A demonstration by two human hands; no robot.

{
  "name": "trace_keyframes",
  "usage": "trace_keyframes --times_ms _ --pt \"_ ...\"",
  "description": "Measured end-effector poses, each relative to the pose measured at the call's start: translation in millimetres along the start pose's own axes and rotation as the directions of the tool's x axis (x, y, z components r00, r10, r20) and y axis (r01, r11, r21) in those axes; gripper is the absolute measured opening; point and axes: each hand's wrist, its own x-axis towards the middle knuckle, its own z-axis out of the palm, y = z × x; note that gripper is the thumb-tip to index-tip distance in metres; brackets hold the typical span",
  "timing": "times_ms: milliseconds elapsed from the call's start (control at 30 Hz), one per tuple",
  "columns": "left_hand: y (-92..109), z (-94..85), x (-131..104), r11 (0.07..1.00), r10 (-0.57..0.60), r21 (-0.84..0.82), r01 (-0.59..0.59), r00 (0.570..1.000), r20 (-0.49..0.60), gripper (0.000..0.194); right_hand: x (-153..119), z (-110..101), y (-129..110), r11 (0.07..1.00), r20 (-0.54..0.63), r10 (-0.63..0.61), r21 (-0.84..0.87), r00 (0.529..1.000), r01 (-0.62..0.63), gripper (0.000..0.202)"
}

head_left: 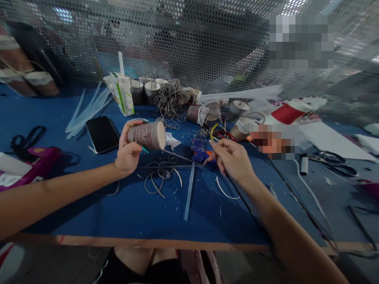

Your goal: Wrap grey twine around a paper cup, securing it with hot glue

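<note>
Blue table (124,213) full of bits, left hand (128,152) gripped a paper cup (147,135) held sideways, right hand (232,159) pinched thin cord (177,155) near the middle.

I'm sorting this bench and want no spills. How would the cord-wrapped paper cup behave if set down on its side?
The cup, held sideways in the left hand, looks light, since fingertips alone carry it. Its round tapered wall would probably let it roll in a curve on the blue table. Thin paper likely dents if squeezed.
</note>
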Motion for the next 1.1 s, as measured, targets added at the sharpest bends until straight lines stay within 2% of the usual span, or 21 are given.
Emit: trace_keyframes --times_ms 67,100,167,267,300,367,433,467,500,567,633,700,767,833,867,933,1033,1100 --pt "0 0.8 0 0.999 0.042 -0.008 -0.042 0.999 0.026 0.053 -2 1 -2 0.998 0.174 0.039 0.051 0.984 -0.048 0.040" --pt "-1 0.6 0 0.998 0.060 -0.005 -0.060 0.998 0.037 0.053 -3 2 -2 0.998 0.241 0.020 0.052 0.970 -0.033 0.041" --pt "-3 -1.2 0 0.997 0.070 0.017 -0.071 0.995 0.064 0.053 -6 6 -2 0.998 0.323 -0.066 0.015 0.944 0.065 0.041" --pt "-6 -5.9 0 0.995 0.071 0.061 -0.080 0.988 0.140 0.053 -12 12 0 0.956 0.420 -0.186 -0.132 0.888 0.262 0.045" --pt "-7 -7.2 0 0.994 0.069 0.074 -0.083 0.983 0.171 0.054 -14 14 1 0.926 0.441 -0.212 -0.194 0.872 0.324 0.051" --pt "-8 -8.8 0 0.993 0.067 0.084 -0.087 0.974 0.217 0.055 -18 15 2 0.852 0.462 -0.268 -0.297 0.845 0.432 0.077" --pt "-9 -9.0 0 0.994 0.058 0.082 -0.078 0.973 0.222 0.055 -19 14 3 0.785 0.464 -0.327 -0.351 0.823 0.510 0.104" --pt "-9 -8.9 0 0.994 0.053 0.080 -0.071 0.976 0.212 0.054 -19 11 3 0.762 0.461 -0.360 -0.357 0.811 0.541 0.111" --pt "-9 -8.9 0 0.995 0.047 0.078 -0.063 0.978 0.202 0.053 -18 8 3 0.743 0.453 -0.397 -0.353 0.799 0.569 0.112" --pt "-10 -9.8 0 0.996 0.030 0.080 -0.046 0.982 0.188 0.053 -13 -1 2 0.726 0.413 -0.466 -0.327 0.782 0.605 0.092" --pt "-10 -12.4 1 0.996 0.009 0.088 -0.025 0.983 0.186 0.052 -5 -12 1 0.757 0.316 -0.488 -0.311 0.814 0.575 0.056" --pt "-11 -16.1 4 0.995 -0.049 0.097 0.032 0.984 0.172 0.049 5 -24 2 0.843 0.151 -0.418 -0.303 0.896 0.444 0.031" --pt "-10 -19.3 8 0.982 -0.181 0.082 0.171 0.974 0.135 0.045 16 -34 6 0.928 -0.022 -0.253 -0.288 0.967 0.236 0.023" --pt "-8 -20.9 12 0.928 -0.373 0.022 0.373 0.923 0.096 0.039 24 -42 12 0.951 -0.102 -0.083 -0.306 0.991 0.048 0.022" --pt "-7 -20.9 14 0.891 -0.451 -0.007 0.454 0.887 0.099 0.037 26 -44 15 0.939 -0.112 -0.051 -0.345 0.992 0.010 0.022" --pt "-4 -19.8 17 0.846 -0.524 -0.019 0.532 0.838 0.154 0.037 28 -45 21 0.885 -0.073 -0.068 -0.464 0.995 0.027 0.025" --pt "-2 -16.2 16 0.862 -0.496 0.024 0.506 0.835 0.238 0.046 21 -37 27 0.748 0.083 -0.094 -0.651 0.992 0.125 0.041" --pt "-1 -12.8 13 0.880 -0.469 0.055 0.471 0.845 0.257 0.050 15 -28 26 0.648 0.165 -0.092 -0.739 0.982 0.184 0.041"
